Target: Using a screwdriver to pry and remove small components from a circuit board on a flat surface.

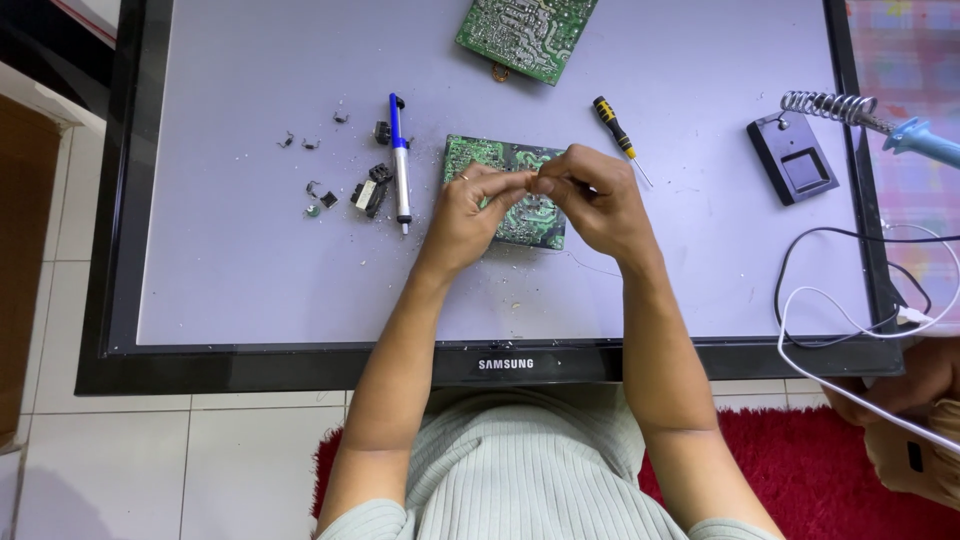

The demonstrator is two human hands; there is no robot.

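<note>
Both hands meet above the green board [505, 195] lying mid-screen [250, 270] — the left hand [468, 212] and right hand [597, 200] pinch fingertips together on something too small to make out. A blue pump [399, 160] lies just left of the board, a screwdriver [619, 135] near its upper right.

Hands: left hand [470, 210] and right hand [592, 198] fingertips pinched together over green circuit board [510, 190]
Tool: blue desoldering pump [399, 160] at 9 o'clock of board; screwdriver [618, 132] at 2 o'clock
</note>
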